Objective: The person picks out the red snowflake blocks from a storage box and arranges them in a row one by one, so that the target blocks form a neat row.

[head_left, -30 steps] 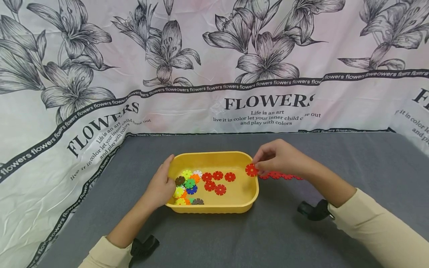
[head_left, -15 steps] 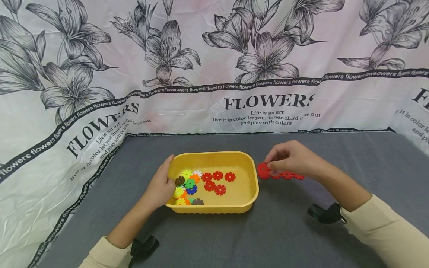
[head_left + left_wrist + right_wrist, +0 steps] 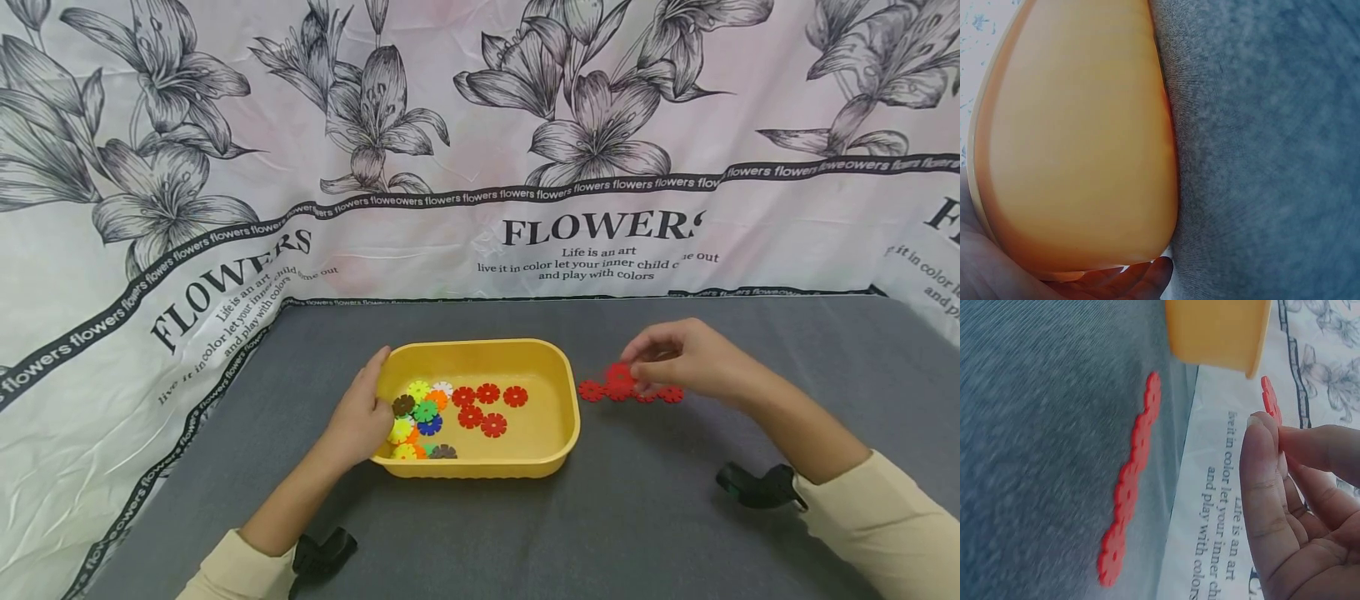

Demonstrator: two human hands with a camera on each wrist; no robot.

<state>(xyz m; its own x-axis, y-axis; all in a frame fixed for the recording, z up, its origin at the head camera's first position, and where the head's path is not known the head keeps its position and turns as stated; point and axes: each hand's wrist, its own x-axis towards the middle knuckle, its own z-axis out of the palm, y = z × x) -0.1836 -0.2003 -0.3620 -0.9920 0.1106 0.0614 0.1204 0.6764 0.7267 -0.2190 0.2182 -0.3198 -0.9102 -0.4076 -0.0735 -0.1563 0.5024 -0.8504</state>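
Two grasps show: the left hand (image 3: 363, 421) grips the yellow tub (image 3: 543, 429) by its left end, and just right of the tub a red disc row (image 3: 1127, 490) runs sideways beneath the nearer right hand (image 3: 693, 360), pinching another red disc (image 3: 619, 377).

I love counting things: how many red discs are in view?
10: five red discs in the yellow tray, right of the mixed-colour pile; four in a row on the grey surface; one pinched in the right hand. Others may be hidden in the pile.
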